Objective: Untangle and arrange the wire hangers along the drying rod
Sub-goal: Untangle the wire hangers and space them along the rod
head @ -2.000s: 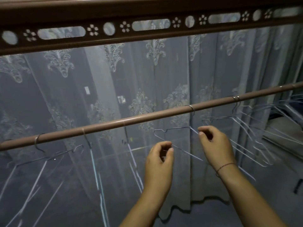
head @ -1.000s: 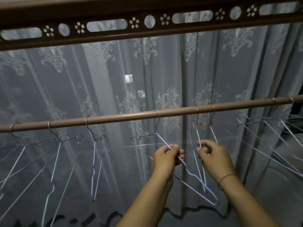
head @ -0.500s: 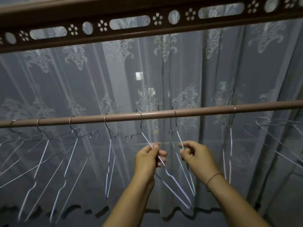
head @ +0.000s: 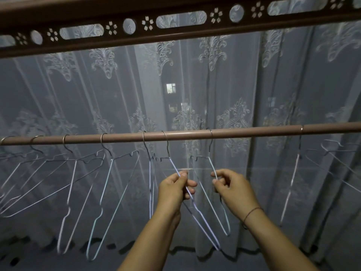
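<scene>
A brown drying rod (head: pixel 244 132) runs across the view at mid height. Several thin wire hangers hang from it by their hooks. My left hand (head: pixel 172 189) pinches the sloping arm of one pale violet hanger (head: pixel 203 225) hooked near the rod's middle. My right hand (head: pixel 233 189) pinches the arm of the neighbouring pale blue hanger (head: pixel 212 165), hooked just to the right. To the left, several hangers (head: pixel 105 184) hang spaced along the rod, some overlapping at the far left. More hangers (head: pixel 293 178) hang at the right.
A dark brown rail with flower cut-outs (head: pixel 175 22) crosses overhead, close to my head. A sheer patterned curtain (head: pixel 234 85) hangs just behind the rod. The grey floor (head: pixel 175 261) shows below the curtain hem.
Over two seconds my view has swung left along the rod. Both hands took hold of two neighbouring hangers and slid them leftward with the hooks on the rod.
</scene>
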The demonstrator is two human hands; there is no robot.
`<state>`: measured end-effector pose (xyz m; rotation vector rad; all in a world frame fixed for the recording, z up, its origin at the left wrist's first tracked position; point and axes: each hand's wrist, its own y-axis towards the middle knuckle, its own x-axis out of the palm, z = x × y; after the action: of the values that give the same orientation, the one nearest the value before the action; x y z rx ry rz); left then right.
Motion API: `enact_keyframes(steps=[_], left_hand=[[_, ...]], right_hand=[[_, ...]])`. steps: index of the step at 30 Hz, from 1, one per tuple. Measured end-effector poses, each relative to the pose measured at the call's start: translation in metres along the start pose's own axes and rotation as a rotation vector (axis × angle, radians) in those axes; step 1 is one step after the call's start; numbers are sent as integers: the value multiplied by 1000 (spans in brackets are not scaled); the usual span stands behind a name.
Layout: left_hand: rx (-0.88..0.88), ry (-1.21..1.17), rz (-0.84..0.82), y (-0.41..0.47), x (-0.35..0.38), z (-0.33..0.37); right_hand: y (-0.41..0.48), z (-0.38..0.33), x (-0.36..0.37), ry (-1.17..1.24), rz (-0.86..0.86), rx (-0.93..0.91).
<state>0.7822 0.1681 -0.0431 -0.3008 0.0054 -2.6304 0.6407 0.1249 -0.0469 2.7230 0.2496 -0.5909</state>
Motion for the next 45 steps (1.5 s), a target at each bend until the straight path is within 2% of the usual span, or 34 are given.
enact_keyframes(steps=[20,31,41,45], left_hand=[[-87,43,-169,-6,18,3],[-61,175,-176,-15,14,9],[-23,198,-64,-16,-4,9],[55,299,17,-18,-12,8]], right_hand=[[-8,3,-19,-15,99,38],[-8,4,-17,-31,92,45],[-12,0,-1,-15,62,66],[-15,0,1,-22,82,71]])
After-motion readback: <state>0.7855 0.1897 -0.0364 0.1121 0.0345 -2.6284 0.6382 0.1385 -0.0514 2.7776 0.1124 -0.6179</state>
